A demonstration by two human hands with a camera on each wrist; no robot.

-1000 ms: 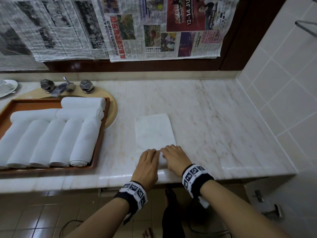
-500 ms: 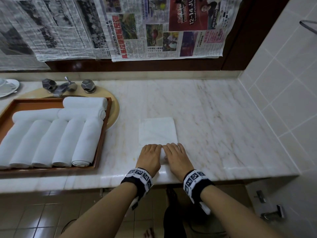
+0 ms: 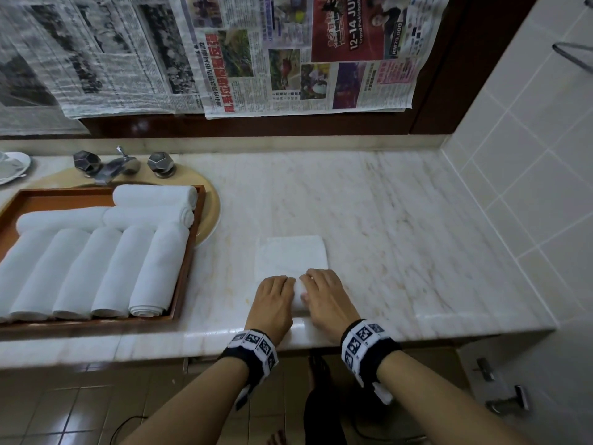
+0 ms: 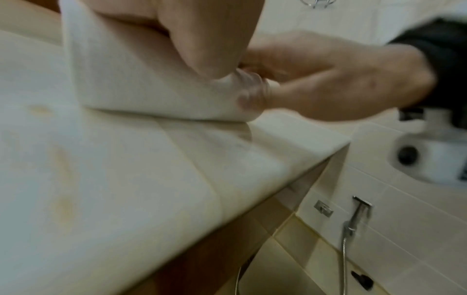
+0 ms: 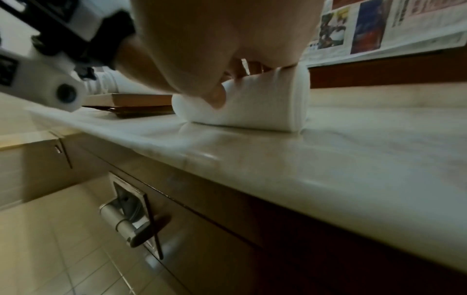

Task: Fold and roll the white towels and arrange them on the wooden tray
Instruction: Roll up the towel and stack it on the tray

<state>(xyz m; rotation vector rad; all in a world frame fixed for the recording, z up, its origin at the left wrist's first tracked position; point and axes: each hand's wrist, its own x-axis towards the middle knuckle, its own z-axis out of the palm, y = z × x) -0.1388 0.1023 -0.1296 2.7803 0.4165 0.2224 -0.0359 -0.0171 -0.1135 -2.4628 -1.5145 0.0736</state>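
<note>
A white towel (image 3: 290,255) lies folded into a strip on the marble counter, its near end rolled up. My left hand (image 3: 276,295) and right hand (image 3: 322,292) sit side by side on that roll (image 4: 141,85), fingers curled over its top. In the right wrist view my thumb digs into the near side of the roll (image 5: 262,107). To the left stands the wooden tray (image 3: 192,252) with several rolled white towels (image 3: 96,268), some lengthwise and others laid across behind them.
A tap (image 3: 115,167) and a beige basin rim (image 3: 211,207) lie behind the tray, with a white dish (image 3: 12,165) at far left. Newspaper sheets (image 3: 288,59) hang on the back wall. A tiled wall (image 3: 529,187) closes the right side. The counter's front edge (image 3: 385,332) runs just under my wrists.
Both hands have moved away from me along the towel, rolling it up. The roll is thicker and the flat part beyond my fingers is shorter.
</note>
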